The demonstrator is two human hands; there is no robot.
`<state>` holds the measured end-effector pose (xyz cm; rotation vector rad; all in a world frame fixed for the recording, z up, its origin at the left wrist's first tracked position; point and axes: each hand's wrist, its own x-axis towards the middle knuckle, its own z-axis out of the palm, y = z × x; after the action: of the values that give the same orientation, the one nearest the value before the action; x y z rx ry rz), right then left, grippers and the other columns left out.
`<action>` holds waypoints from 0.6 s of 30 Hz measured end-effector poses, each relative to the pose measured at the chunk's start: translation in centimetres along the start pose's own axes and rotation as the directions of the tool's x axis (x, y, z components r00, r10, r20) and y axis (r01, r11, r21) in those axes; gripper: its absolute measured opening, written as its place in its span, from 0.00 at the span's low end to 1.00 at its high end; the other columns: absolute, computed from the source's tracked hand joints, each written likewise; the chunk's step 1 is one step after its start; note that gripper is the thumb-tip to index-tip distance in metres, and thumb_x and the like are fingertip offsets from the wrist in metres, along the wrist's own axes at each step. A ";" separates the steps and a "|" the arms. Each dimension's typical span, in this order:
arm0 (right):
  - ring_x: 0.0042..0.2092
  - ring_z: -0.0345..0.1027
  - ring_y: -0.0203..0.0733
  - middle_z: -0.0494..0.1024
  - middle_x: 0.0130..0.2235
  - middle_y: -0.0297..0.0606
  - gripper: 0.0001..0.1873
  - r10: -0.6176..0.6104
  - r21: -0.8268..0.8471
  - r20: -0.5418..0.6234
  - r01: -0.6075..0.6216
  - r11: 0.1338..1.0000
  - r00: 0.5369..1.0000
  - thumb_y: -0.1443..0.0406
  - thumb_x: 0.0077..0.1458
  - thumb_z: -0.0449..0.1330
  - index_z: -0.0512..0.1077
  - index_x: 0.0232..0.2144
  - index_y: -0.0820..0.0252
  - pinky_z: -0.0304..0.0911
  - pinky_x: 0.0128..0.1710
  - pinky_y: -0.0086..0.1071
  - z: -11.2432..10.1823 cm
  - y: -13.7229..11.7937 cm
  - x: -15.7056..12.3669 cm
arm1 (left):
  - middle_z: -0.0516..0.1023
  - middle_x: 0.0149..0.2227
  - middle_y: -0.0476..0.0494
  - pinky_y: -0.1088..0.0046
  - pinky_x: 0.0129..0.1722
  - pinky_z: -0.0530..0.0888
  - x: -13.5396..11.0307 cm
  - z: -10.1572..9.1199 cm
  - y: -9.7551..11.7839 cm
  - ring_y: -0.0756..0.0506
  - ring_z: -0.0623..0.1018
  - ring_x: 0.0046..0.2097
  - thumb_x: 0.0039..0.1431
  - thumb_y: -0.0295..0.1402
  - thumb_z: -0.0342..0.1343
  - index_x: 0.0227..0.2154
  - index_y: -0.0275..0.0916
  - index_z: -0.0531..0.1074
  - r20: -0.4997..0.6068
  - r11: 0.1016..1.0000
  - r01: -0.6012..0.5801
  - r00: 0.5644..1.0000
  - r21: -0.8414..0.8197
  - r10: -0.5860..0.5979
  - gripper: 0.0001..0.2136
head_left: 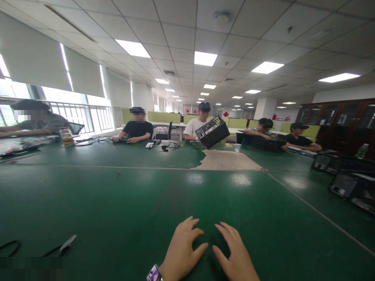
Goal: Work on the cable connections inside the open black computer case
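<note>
My left hand (pixel 184 248) is held over the near part of the green tabletop (pixel 123 207), fingers apart and bent a little, with nothing in it. A watch (pixel 154 273) with a lit face is on that wrist. Close beside it, my right hand (pixel 233 249) has its fingers spread too and holds nothing. The thumbs point toward each other with a small gap between them. Whether the fingertips touch the table I cannot tell. To the left lies a dark cable (pixel 55 249) with a pale end (pixel 68 242).
Across the table a person tilts a black computer case (pixel 213 132). Other people sit along the far side. More computer cases (pixel 356 187) stand at the right. Cables and adapters (pixel 164 145), a jar (pixel 66 136) and a bare patch (pixel 230 160) are on the far part.
</note>
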<state>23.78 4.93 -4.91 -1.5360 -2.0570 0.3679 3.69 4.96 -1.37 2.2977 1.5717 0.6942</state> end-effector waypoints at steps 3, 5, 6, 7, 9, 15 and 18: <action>0.65 0.38 0.52 0.50 0.64 0.41 0.38 0.051 -0.117 -0.037 -0.055 0.992 0.998 0.53 0.51 0.55 0.53 0.62 0.58 0.45 0.62 0.47 0.2 0.9 0.1 | 0.46 0.67 0.47 0.48 0.62 0.47 0.2 -0.1 -0.3 0.36 0.44 0.66 0.52 0.51 0.53 0.60 0.53 0.56 -0.015 0.999 0.023 1.000 0.029 -0.023 0.32; 0.66 0.36 0.53 0.46 0.65 0.42 0.43 0.081 -0.161 -0.045 -0.087 0.983 0.996 0.52 0.49 0.56 0.48 0.64 0.60 0.44 0.62 0.48 0.4 1.4 0.2 | 0.39 0.68 0.49 0.46 0.62 0.44 0.3 -0.1 -0.5 0.36 0.40 0.67 0.51 0.53 0.51 0.62 0.54 0.48 -0.016 0.997 0.057 0.998 0.044 -0.056 0.36; 0.66 0.36 0.53 0.45 0.65 0.43 0.44 0.089 -0.169 -0.048 -0.096 0.981 0.995 0.53 0.49 0.57 0.46 0.64 0.61 0.45 0.62 0.47 0.5 1.6 0.2 | 0.39 0.68 0.50 0.47 0.62 0.44 0.3 0.0 -0.6 0.37 0.39 0.67 0.52 0.54 0.50 0.63 0.54 0.46 -0.014 0.996 0.075 0.997 0.048 -0.074 0.36; 0.66 0.37 0.52 0.44 0.66 0.44 0.45 0.095 -0.169 -0.054 -0.102 0.980 0.994 0.54 0.49 0.56 0.44 0.64 0.62 0.46 0.62 0.46 0.5 1.7 0.3 | 0.40 0.67 0.50 0.47 0.62 0.44 0.3 0.0 -0.6 0.38 0.40 0.67 0.52 0.54 0.49 0.63 0.54 0.44 -0.009 0.995 0.092 0.996 0.050 -0.092 0.37; 0.66 0.37 0.49 0.42 0.66 0.45 0.46 0.098 -0.153 -0.079 -0.109 0.982 0.992 0.55 0.50 0.55 0.40 0.65 0.65 0.48 0.61 0.43 0.5 1.7 0.3 | 0.43 0.67 0.51 0.48 0.62 0.44 0.3 0.2 -0.7 0.39 0.42 0.67 0.53 0.54 0.49 0.63 0.53 0.42 0.002 0.991 0.126 0.992 0.046 -0.126 0.37; 0.65 0.41 0.44 0.43 0.65 0.43 0.43 0.093 -0.108 -0.129 -0.107 0.988 0.987 0.55 0.53 0.52 0.40 0.64 0.64 0.51 0.60 0.39 0.1 1.5 0.6 | 0.40 0.67 0.50 0.56 0.62 0.52 0.3 0.3 -0.7 0.41 0.44 0.67 0.51 0.49 0.52 0.63 0.50 0.46 -0.020 0.987 0.161 0.987 0.001 -0.161 0.37; 0.64 0.44 0.46 0.50 0.64 0.42 0.39 0.104 -0.153 -0.090 -0.117 0.981 0.990 0.53 0.52 0.53 0.50 0.63 0.62 0.49 0.61 0.42 0.0 1.6 0.6 | 0.42 0.67 0.49 0.54 0.62 0.51 0.3 0.0 -0.4 0.40 0.45 0.67 0.52 0.49 0.51 0.62 0.50 0.50 -0.003 0.985 0.170 0.985 0.002 -0.170 0.35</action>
<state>24.95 5.98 -5.57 -1.7352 -1.9830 0.1834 3.45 5.39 -1.54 2.1328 1.7452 0.6531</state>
